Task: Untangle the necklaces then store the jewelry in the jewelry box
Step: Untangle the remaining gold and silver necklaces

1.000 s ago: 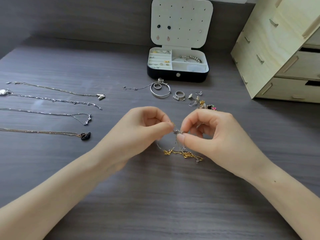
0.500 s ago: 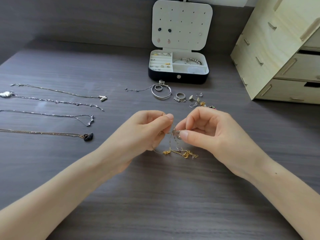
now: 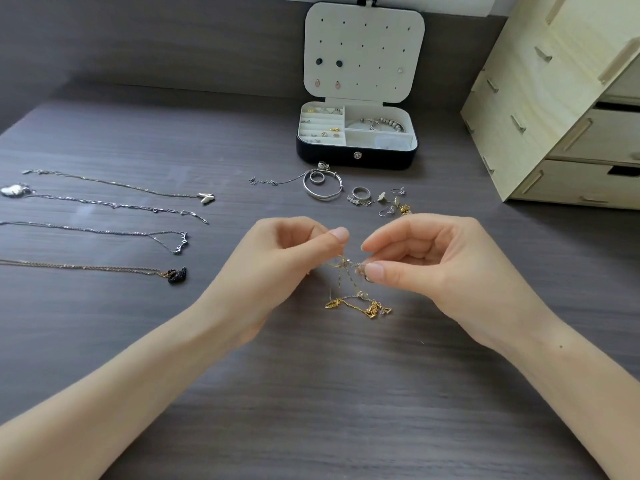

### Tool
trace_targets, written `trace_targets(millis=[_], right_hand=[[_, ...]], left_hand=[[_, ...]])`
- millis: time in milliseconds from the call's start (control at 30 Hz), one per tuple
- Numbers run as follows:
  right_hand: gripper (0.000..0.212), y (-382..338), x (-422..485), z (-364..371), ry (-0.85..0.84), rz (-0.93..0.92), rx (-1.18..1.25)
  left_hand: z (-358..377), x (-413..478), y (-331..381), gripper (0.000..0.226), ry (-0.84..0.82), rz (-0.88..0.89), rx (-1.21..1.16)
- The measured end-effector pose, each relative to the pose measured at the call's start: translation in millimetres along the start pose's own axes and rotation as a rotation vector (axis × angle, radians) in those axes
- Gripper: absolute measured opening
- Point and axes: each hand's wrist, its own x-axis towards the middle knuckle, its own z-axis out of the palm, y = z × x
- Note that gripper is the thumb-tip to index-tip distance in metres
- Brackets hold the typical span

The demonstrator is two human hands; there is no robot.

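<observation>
Raised just above the dark wood-grain tabletop (image 3: 311, 393), lower loops and gold pendants trailing onto it: a tangled clump of fine gold and silver necklace chains (image 3: 358, 304). Pinched on one side between thumb and forefinger of the left hand (image 3: 277, 268), on the other between thumb and forefinger of the right hand (image 3: 433, 268), remaining fingers of both curled loosely inward. Held close together and lifted, probably to slacken the knot and trace each strand, with the pendants left below to take weight off the links.

Further left, well apart from the knot: four straightened necklaces (image 3: 104, 232) laid in separate parallel rows, likely to prevent re-tangling, the nearest a thin rose-gold chain with a black swan pendant (image 3: 176, 275).

Beyond the hands: a silver bangle (image 3: 322, 197) with a small ring inside it, a loose silver ring (image 3: 360, 194) and a scatter of small earrings (image 3: 391, 202), all just before the open black jewelry box with cream lining (image 3: 356, 159), lid upright, several compartments already partly filled. To the right, a pale plywood drawer unit (image 3: 554, 116).

Lying in the straight path from hands to box: bangle, ring and earrings, easy to snag with a trailing chain. Storing judged some way off, knot not yet undone.
</observation>
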Motion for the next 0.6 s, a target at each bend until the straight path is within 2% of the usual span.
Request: trace_targets(millis=[167,333,467,600], right_hand=[[0.019,-4.4,0.4,-0.1,0.066,-0.058,0.145],[0.015,-3.5,1.0,0.2,0.079,-0.063,0.173],[0.015,-2.0,0.9,0.7,0.064,-0.097,0.126],[0.020,-3.9,1.8,0.8,0.052,-0.063,0.189]], left_hand=[[-0.3,0.3,5.0,0.018,-0.099,-0.045,-0.285],[1.1,-0.2,5.4,0.026,-0.065,-0.018,-0.096],[2.8,0.5,5.1,0.023,-0.064,-0.004,-0.069],[3.3,-0.9,5.2,0.022,-0.127,-0.005,-0.040]])
